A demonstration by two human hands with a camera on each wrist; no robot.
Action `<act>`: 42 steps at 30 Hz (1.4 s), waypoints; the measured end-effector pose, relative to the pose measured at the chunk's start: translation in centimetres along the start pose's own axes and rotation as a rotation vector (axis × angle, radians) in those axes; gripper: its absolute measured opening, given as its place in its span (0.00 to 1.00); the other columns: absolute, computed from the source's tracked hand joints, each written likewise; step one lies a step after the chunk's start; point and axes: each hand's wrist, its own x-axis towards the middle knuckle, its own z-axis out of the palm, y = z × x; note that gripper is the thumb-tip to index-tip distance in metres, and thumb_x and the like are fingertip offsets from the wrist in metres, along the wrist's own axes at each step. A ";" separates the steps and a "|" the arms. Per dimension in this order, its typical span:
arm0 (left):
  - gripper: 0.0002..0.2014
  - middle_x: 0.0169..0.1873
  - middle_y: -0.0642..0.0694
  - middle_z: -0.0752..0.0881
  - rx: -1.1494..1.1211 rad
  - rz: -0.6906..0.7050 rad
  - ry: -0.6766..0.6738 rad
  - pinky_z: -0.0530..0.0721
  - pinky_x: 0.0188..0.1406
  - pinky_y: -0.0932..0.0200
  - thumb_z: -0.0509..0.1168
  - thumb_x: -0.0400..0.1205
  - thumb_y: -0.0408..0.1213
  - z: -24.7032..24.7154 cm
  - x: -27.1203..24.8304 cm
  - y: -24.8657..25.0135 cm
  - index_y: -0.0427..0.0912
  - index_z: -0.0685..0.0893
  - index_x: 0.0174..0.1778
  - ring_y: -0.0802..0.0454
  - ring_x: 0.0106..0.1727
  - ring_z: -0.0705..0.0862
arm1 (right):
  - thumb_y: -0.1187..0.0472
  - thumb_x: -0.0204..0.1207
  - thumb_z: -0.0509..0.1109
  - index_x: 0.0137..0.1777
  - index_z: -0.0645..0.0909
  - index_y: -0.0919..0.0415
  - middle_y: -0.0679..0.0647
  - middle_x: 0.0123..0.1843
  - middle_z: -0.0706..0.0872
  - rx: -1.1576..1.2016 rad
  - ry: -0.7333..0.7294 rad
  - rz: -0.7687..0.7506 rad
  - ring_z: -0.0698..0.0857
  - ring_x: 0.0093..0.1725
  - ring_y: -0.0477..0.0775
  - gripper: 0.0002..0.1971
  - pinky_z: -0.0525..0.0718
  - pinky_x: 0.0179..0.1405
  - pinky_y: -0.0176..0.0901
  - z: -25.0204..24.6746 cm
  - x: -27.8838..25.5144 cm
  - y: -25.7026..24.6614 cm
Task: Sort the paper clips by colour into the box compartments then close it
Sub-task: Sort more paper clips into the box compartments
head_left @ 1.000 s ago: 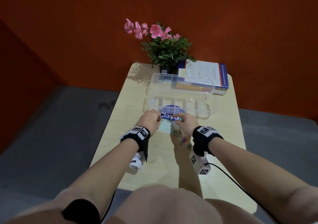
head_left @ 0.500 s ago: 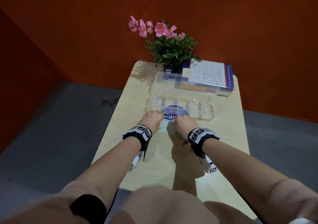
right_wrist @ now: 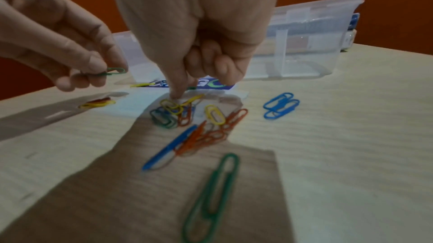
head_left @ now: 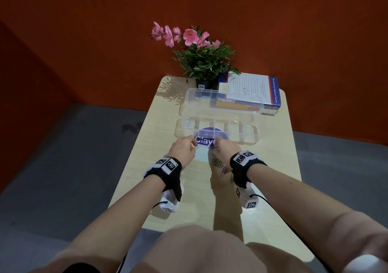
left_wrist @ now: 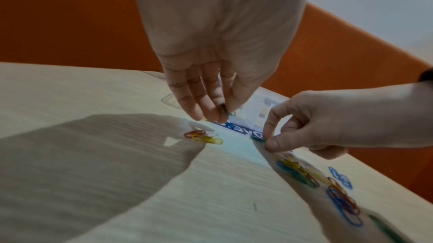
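Observation:
The clear compartment box [head_left: 247, 135] stands open on the table, its lid [head_left: 224, 100] upright behind it. Some pale clips [head_left: 189, 123] lie in its far-left compartment. Just in front of the box, my left hand [head_left: 194, 146] pinches a green paper clip [left_wrist: 228, 112] a little above the table. My right hand [head_left: 214, 149] pinches another green clip [left_wrist: 259, 138] between thumb and forefinger, low over the table, with its other fingers curled. A mixed pile of coloured clips [right_wrist: 199, 123] lies under my right wrist. A red and a yellow clip [left_wrist: 203, 136] lie below my left hand.
A blue round sticker [head_left: 211, 137] shows through the box bottom. A potted plant with pink flowers [head_left: 201, 63] and a book [head_left: 249, 90] stand behind the box at the table's far edge. Two blue clips [right_wrist: 281, 105] and a large green clip [right_wrist: 213, 197] lie apart from the pile.
My hands, which met at one spot in front of the box, have drawn a little apart, each now with a green clip. The pile on the table has not moved.

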 end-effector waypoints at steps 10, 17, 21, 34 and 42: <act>0.12 0.35 0.44 0.82 -0.284 -0.144 -0.160 0.79 0.39 0.53 0.56 0.81 0.33 0.2 -1.0 -0.3 0.48 0.80 0.35 0.41 0.40 0.83 | 0.66 0.81 0.50 0.65 0.68 0.66 0.64 0.56 0.87 -0.180 -0.085 -0.040 0.86 0.53 0.66 0.14 0.80 0.42 0.54 -0.7 0.7 -1.0; 0.15 0.38 0.38 0.78 -0.164 -0.148 -0.297 0.68 0.43 0.54 0.51 0.83 0.37 1.9 -1.0 2.0 0.41 0.70 0.30 0.41 0.44 0.76 | 0.61 0.82 0.51 0.56 0.70 0.65 0.64 0.55 0.87 -0.164 -0.054 -0.041 0.85 0.47 0.65 0.10 0.79 0.44 0.53 -0.2 -0.9 0.9; 0.17 0.38 0.44 0.79 0.101 -0.033 -0.292 0.75 0.44 0.52 0.60 0.82 0.53 2.7 -0.4 2.8 0.42 0.73 0.37 0.43 0.43 0.78 | 0.59 0.82 0.51 0.44 0.72 0.64 0.69 0.50 0.82 0.395 0.064 0.128 0.78 0.46 0.63 0.12 0.73 0.47 0.50 -1.0 -2.3 2.6; 0.12 0.53 0.42 0.86 0.182 0.091 -0.332 0.80 0.54 0.49 0.72 0.77 0.44 3.1 0.4 3.5 0.44 0.76 0.43 0.42 0.57 0.82 | 0.63 0.83 0.59 0.35 0.72 0.64 0.59 0.28 0.81 1.719 -0.004 0.385 0.77 0.16 0.46 0.14 0.70 0.12 0.33 1.5 -7.4 7.2; 0.13 0.47 0.42 0.83 0.246 0.227 -0.416 0.80 0.49 0.48 0.69 0.78 0.46 2.6 0.2 2.0 0.47 0.71 0.46 0.41 0.48 0.81 | 0.69 0.73 0.63 0.26 0.75 0.68 0.61 0.26 0.84 1.929 0.041 0.502 0.88 0.27 0.54 0.13 0.90 0.50 0.48 2.5 -8.0 8.1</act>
